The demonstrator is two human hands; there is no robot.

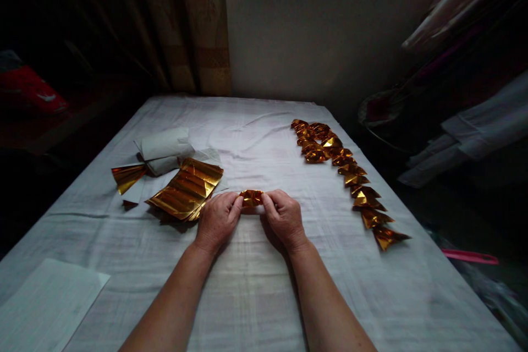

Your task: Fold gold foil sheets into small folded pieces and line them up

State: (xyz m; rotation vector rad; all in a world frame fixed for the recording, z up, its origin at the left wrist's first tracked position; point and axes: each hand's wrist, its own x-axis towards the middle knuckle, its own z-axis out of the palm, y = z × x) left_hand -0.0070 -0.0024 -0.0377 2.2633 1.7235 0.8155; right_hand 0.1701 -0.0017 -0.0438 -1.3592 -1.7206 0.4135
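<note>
A small folded piece of gold foil paper (252, 198) is stretched between my two hands near the middle of the bed-like surface. My left hand (219, 219) pinches its left end between thumb and fingers. On the right end, my right hand (284, 216) has a similar pinch. Just left of my left hand lies a stack of gold foil sheets (187, 190), creased and slightly fanned. Off to the right, several folded gold foil pieces (365, 198) form a long row, with more clustered at its far end.
White paper sheets (165, 146) and a loose gold foil sheet (127, 177) lie behind the stack. Another white sheet (51, 305) is at the near left. A pale checked cloth (247, 286) covers the surface. Curtains (202, 22) hang behind, clothes (487, 115) on the right.
</note>
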